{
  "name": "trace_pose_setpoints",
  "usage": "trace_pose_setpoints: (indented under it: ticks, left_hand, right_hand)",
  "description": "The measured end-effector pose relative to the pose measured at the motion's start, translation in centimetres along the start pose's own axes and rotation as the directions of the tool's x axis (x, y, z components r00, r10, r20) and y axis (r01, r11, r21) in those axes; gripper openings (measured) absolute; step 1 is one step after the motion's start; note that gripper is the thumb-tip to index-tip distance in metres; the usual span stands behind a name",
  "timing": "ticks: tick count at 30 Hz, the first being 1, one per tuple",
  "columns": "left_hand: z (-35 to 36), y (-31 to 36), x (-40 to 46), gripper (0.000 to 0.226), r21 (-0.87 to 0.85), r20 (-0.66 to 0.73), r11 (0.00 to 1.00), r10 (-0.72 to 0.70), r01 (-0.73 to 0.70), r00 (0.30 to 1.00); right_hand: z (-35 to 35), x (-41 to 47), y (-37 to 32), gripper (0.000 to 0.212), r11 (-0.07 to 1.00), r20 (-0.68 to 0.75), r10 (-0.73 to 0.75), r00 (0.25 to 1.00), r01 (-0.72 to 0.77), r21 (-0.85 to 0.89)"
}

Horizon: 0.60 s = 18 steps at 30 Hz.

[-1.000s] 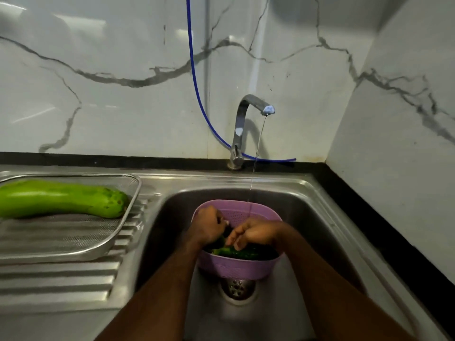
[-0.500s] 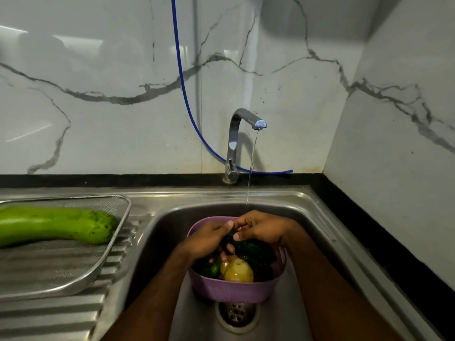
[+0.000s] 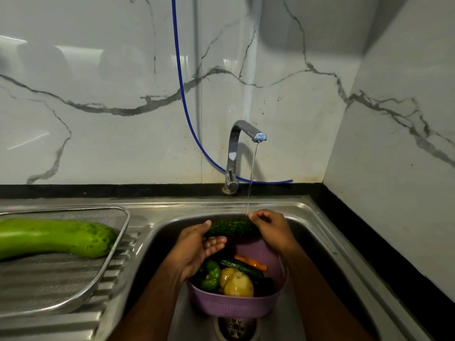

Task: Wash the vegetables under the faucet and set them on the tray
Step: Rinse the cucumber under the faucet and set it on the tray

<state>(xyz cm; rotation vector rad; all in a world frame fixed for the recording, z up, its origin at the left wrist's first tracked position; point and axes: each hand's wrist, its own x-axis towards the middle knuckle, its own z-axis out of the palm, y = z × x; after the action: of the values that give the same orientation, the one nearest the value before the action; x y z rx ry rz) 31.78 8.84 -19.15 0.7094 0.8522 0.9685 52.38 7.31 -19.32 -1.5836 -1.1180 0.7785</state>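
A dark green cucumber [image 3: 231, 227] is held level over the sink, right under the thin stream from the faucet [image 3: 242, 143]. My left hand [image 3: 197, 244] holds its left end with the thumb on top. My right hand [image 3: 270, 230] grips its right end. Below them a purple basket [image 3: 234, 306] sits in the sink with a green pepper [image 3: 209, 274], a yellow potato [image 3: 237, 283], a carrot [image 3: 251, 262] and another cucumber [image 3: 242, 267]. A big light green gourd [image 3: 54, 237] lies on the mesh tray [image 3: 73, 279] at the left.
The steel sink [image 3: 320, 242] has its drain [image 3: 235, 327] just in front of the basket. A ribbed drainboard [image 3: 118, 279] carries the tray. A blue hose [image 3: 182, 94] hangs down the marble wall behind the faucet. A side wall stands close on the right.
Both hands have come up out of the basket with the cucumber and now hold it under the water. The basket's other vegetables are now uncovered.
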Motion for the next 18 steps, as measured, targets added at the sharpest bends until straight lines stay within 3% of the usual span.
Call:
trace_pose_setpoints:
  ticks: [5, 8, 10, 13, 15, 18]
  left_hand:
    - [-0.9, 0.2, -0.3, 0.016, -0.117, 0.068, 0.992, -0.045, 0.052, 0.997]
    - [-1.1, 0.5, -0.4, 0.016, -0.109, 0.149, 0.991, -0.061, 0.078, 0.987]
    - [-1.0, 0.8, -0.7, 0.017, -0.029, 0.181, 0.997, -0.064, 0.07, 0.981]
    - [-0.7, 1.2, -1.0, 0.017, 0.233, 0.163, 0.971, 0.006, -0.044, 0.987]
    - [-0.5, 0.8, -0.5, 0.024, 0.459, 0.134, 0.864, 0.164, -0.208, 0.977]
    - [-0.3, -0.4, 0.5, 0.037, 0.709, 0.197, 0.586, 0.371, -0.393, 0.907]
  right_hand:
    - [0.1, 0.6, -0.7, 0.013, 0.9, -0.086, 0.208, 0.974, -0.157, 0.406]
    - [0.6, 0.5, -0.9, 0.036, 0.659, 0.082, 0.275, 0.958, -0.25, 0.71]
    - [1.2, 0.2, -1.2, 0.05, 0.552, 0.182, 0.255, 0.95, -0.297, 0.779]
    - [1.9, 0.1, -2.1, 0.055, 0.521, 0.232, 0.206, 0.951, -0.307, 0.796]
    - [2.4, 0.2, -2.6, 0.054, 0.499, 0.229, 0.187, 0.955, -0.293, 0.816]
    - [3.2, -0.1, -3.0, 0.031, 0.51, 0.235, 0.196, 0.952, -0.304, 0.805]
